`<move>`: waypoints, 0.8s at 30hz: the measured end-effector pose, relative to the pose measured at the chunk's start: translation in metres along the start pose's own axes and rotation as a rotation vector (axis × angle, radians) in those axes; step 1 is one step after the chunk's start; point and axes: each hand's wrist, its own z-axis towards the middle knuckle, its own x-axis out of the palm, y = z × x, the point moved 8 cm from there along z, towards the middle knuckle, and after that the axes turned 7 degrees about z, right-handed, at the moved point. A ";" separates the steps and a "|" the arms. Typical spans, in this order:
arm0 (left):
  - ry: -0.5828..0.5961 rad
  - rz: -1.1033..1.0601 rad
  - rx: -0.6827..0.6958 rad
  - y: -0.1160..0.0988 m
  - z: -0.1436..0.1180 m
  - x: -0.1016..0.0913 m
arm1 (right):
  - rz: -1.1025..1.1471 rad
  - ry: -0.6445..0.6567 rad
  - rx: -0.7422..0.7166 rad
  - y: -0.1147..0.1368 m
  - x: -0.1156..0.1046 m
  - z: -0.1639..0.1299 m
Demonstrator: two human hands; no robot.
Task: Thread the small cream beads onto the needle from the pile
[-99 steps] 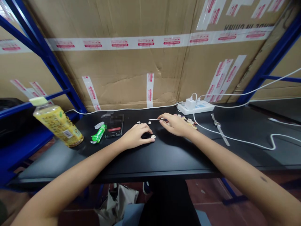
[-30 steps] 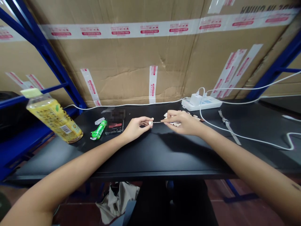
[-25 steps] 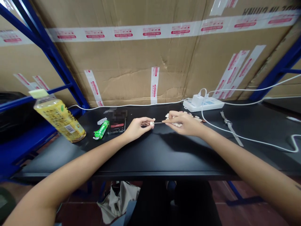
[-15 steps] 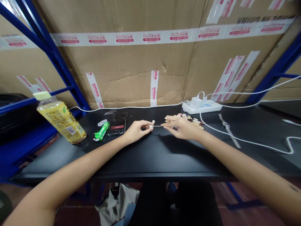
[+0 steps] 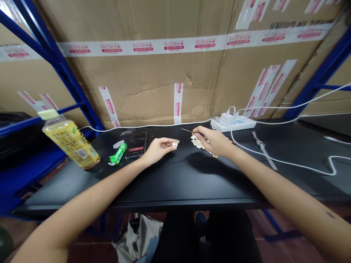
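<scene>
My left hand [image 5: 161, 147] is raised over the black table, thumb and fingers pinching a small white button [image 5: 174, 144] with dark holes. Whether more buttons sit behind it, I cannot tell. To the right, my right hand [image 5: 212, 139] grips a thin needle-like rod [image 5: 186, 130] whose free end points left. Under and beside that hand lies a pile of white and cream buttons [image 5: 196, 142], partly covered by the fingers.
On the left stand a yellow drink bottle [image 5: 72, 140], a green candy wrapper [image 5: 118, 153] and a phone [image 5: 136, 144]. A white power strip [image 5: 233, 123] sits behind the pile, with its cable [image 5: 287, 166] crossing the right side near a wristwatch [image 5: 263, 148]. Cardboard [image 5: 153, 84] rises behind the table [image 5: 170, 182].
The rod's tip has come away from the buttons at my left hand. My right hand has risen slightly and moved over the pile with the rod. My left hand stays nearly in place.
</scene>
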 end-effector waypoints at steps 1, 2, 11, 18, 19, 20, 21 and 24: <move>0.013 -0.031 -0.021 0.000 -0.001 0.002 | 0.041 0.008 0.029 -0.001 0.002 0.000; 0.029 -0.051 -0.040 -0.001 -0.002 0.005 | 0.076 0.027 0.043 0.000 0.004 0.001; 0.140 -0.122 -0.086 -0.002 -0.006 0.020 | 0.164 0.202 -0.034 0.020 0.037 -0.005; 0.170 -0.111 -0.065 -0.005 -0.008 0.023 | 0.179 0.166 0.010 0.018 0.038 -0.004; 0.171 -0.117 -0.065 -0.005 -0.008 0.023 | 0.185 0.162 0.019 0.018 0.038 -0.003; 0.173 -0.127 -0.068 -0.005 -0.008 0.024 | 0.194 0.159 0.028 0.017 0.038 -0.003; 0.170 -0.138 -0.074 -0.005 -0.008 0.024 | 0.204 0.155 0.036 0.017 0.038 -0.003; 0.140 -0.182 -0.099 -0.005 -0.008 0.024 | 0.235 0.134 0.042 0.017 0.037 -0.002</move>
